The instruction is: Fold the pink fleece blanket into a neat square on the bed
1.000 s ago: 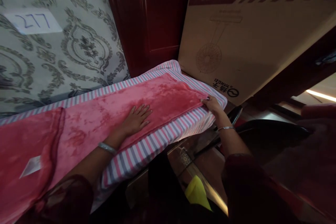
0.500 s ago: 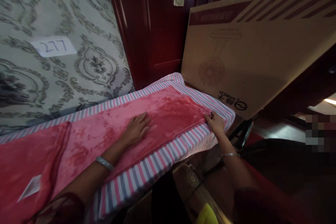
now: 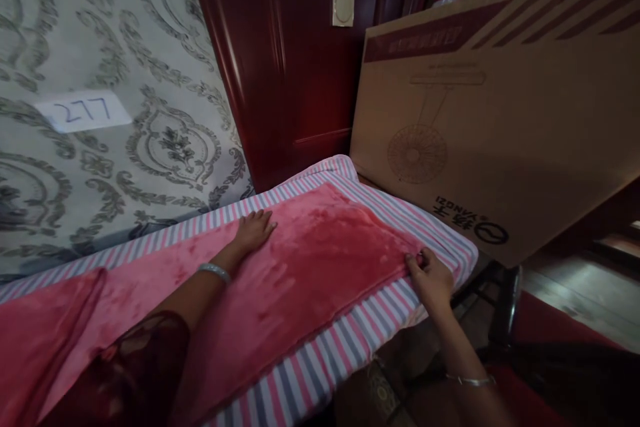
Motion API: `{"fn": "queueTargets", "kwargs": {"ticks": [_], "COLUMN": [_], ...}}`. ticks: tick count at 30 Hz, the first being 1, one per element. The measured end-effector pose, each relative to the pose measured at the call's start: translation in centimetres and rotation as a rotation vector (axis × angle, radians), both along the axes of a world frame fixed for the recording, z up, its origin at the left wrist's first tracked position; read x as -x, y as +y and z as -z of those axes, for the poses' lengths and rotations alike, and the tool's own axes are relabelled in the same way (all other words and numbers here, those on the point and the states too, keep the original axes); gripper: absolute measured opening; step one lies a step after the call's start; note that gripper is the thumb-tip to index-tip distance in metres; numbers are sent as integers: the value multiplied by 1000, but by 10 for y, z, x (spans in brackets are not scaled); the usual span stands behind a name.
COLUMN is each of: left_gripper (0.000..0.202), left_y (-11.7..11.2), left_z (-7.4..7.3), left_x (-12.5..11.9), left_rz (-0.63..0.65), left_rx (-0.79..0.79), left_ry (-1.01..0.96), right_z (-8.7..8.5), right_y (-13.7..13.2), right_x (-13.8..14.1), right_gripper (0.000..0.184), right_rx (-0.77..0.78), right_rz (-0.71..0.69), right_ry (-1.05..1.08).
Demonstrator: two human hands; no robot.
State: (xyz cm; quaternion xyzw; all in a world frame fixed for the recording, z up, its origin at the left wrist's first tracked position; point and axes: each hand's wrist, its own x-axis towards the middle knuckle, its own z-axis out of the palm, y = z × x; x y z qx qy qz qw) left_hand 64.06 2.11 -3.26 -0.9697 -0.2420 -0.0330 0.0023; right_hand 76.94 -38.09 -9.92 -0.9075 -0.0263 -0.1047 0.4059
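Dark red sleeve (image 3: 140,367) on left arm, over the near left part of the pink blanket (image 3: 320,267). Bracelet (image 3: 215,271) on left wrist, thinner bangle (image 3: 470,381) on right wrist, the latter off the blanket's near right side. Red fabric layer (image 3: 45,320) overlaps the blanket's left end; can't tell if it's a fold of it. Blanket lies spread on striped cloth (image 3: 310,367), which shows along its near, far and right edges. Right hand (image 3: 430,273) at blanket's right corner, thumb and fingers closed, pinching the edge. Left hand (image 3: 254,230) palm down near blanket's far edge, fingers slightly spread, grasping nothing. Cardboard box (image 3: 525,113) with fan drawing stands beyond blanket's right end. Behind the blanket: patterned wall (image 3: 180,147) with paper marked 277 (image 3: 85,110), dark red panel (image 3: 310,80) with pale square plate (image 3: 343,5).
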Motion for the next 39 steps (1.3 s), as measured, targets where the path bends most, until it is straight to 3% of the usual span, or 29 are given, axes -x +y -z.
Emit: {"fn": "queueTargets", "kwargs": {"ticks": [7, 12, 20, 25, 29, 34, 39], "left_gripper": [51, 43, 43, 51, 41, 37, 43], "left_y": [-20, -10, 5, -12, -27, -26, -19], "left_z": [-5, 0, -4, -10, 0, 12, 8], "left_x": [-101, -146, -167, -201, -220, -220, -216], "left_rz": [-52, -49, -61, -9, -22, -26, 15], "left_rx": [6, 47, 69, 111, 107, 116, 202], "left_ry": [-80, -106, -85, -48, -78, -170, -227], "right_z": [5, 3, 1, 3, 5, 6, 0], "right_y": [-1, -1, -1, -1, -3, -2, -1], "right_x": [0, 2, 3, 2, 0, 0, 1], "right_gripper": [48, 52, 54, 57, 64, 70, 60], "right_rx": [-68, -93, -89, -126, -200, -167, -93], "right_rz": [-9, 8, 17, 4, -29, -17, -5], "right_ry": [-16, -36, -18, -11, -59, -107, -79]}}
